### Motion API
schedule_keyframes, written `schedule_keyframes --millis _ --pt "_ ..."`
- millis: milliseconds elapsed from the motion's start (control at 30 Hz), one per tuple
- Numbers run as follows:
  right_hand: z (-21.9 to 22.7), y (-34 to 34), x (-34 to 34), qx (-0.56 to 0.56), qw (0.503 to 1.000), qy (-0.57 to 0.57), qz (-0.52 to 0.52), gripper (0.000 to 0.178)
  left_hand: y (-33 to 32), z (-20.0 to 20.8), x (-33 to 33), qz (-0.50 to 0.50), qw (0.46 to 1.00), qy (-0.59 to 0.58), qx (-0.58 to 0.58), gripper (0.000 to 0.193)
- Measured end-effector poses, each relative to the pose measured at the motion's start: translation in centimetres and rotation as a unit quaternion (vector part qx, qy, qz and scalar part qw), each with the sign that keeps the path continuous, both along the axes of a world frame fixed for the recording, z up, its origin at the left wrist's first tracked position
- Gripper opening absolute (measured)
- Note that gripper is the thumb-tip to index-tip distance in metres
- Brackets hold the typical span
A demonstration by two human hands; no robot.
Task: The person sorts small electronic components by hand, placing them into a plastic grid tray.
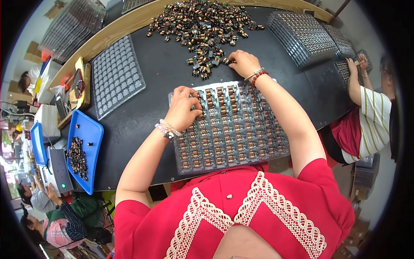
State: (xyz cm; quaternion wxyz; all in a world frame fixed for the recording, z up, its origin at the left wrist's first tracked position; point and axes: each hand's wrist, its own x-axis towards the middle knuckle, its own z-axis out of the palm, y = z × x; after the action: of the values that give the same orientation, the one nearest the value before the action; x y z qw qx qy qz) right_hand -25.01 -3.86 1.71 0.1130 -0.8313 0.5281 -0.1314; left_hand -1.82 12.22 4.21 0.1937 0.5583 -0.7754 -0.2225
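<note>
Copper-black coils (205, 32), blue tray (91, 157), black tabletop (161, 62), striped white shirt (376, 116)

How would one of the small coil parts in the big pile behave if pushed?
A coil part would probably nudge others, since they're heaped together. Its black ends look blocky, so it may slide rather than roll. Its copper-coloured winding looks exposed, so it might scuff.

My tray (202, 171) is glossy, see-through plastic; its coils (222, 98) gleam like copper metal. I work at a smooth, matt tabletop (144, 129) edged by a grained wooden rail (110, 30).
</note>
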Motion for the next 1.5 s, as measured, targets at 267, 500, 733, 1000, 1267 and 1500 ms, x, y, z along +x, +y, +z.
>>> schedule_keyframes --millis 267,500,733,1000,1267,1500 --pt "2.2 2.0 -0.1 0.128 0.964 -0.235 0.001 0.019 -3.7 0.1 0.5 -0.01 0.999 0.009 -0.039 0.013" --pt "3.0 8.2 0.4 0.139 0.935 -0.308 0.11 0.019 -13.3 -3.9 1.6 0.129 0.979 -0.04 -0.15 0.033" --pt "1.9 10.2 -0.7 -0.056 0.963 -0.158 0.21 0.012 -12.4 -3.0 2.1 0.104 0.98 -0.119 -0.12 0.032" --pt "2.8 12.4 0.5 -0.074 0.948 -0.181 0.251 0.011 -6.2 1.3 3.0 0.144 0.988 0.051 -0.018 0.017" --pt "2.5 13.1 0.4 -0.016 0.965 -0.215 0.149 0.012 -0.3 0.8 -0.1 0.123 0.915 0.333 0.191 0.013" --pt "2.3 13.1 -0.5 0.016 0.99 -0.123 0.071 0.02 1.1 -1.2 -3.4 0.073 0.991 0.07 -0.084 0.013"
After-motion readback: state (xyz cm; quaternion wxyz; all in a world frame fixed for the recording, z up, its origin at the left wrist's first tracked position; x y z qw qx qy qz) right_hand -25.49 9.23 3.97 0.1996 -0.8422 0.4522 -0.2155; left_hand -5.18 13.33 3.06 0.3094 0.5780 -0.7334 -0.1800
